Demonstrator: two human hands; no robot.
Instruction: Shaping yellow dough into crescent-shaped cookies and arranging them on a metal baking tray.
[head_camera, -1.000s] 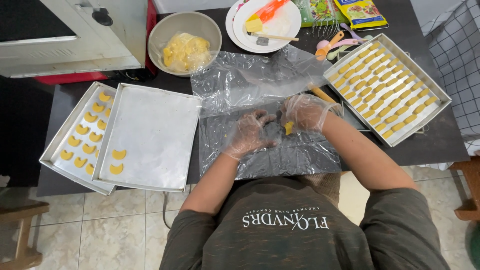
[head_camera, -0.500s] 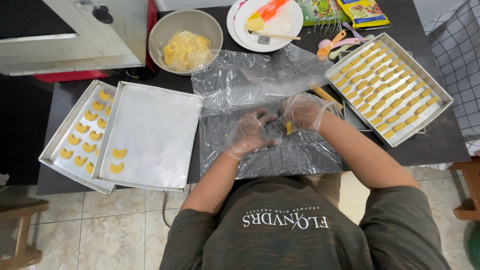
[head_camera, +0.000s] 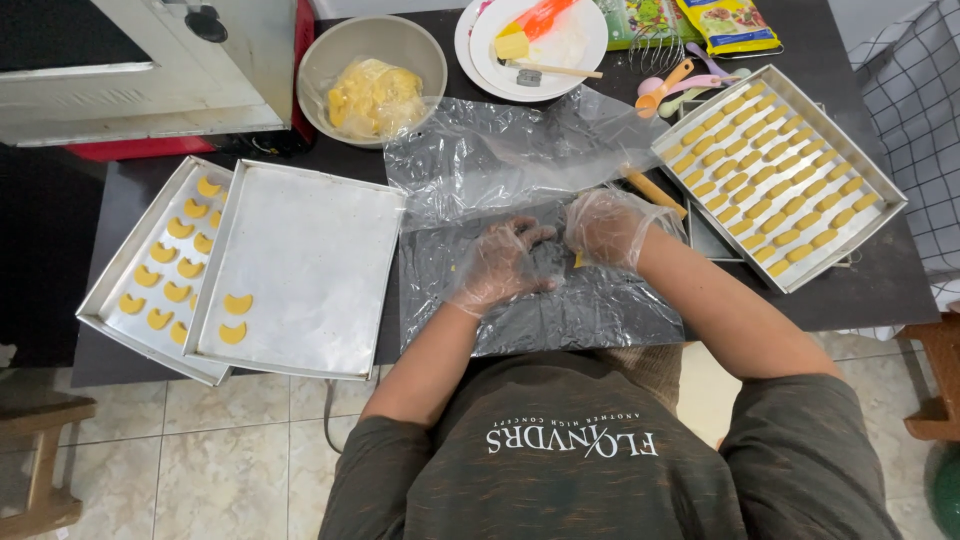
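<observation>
Hands drawn closer together since earlier frame. Left hand (head_camera: 503, 262) gloved, fingers curled down on plastic sheet (head_camera: 560, 300) at tabletop's near edge. Right hand (head_camera: 607, 228) pinching small yellow dough piece (head_camera: 578, 259), just right of left hand.

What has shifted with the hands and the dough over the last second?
Little. The left hand and right hand have drawn closer together over the plastic sheet. The yellow dough piece is now mostly hidden under the right hand; its grip cannot be made out. Both left trays, the bowl and the full right tray stayed put.
</observation>
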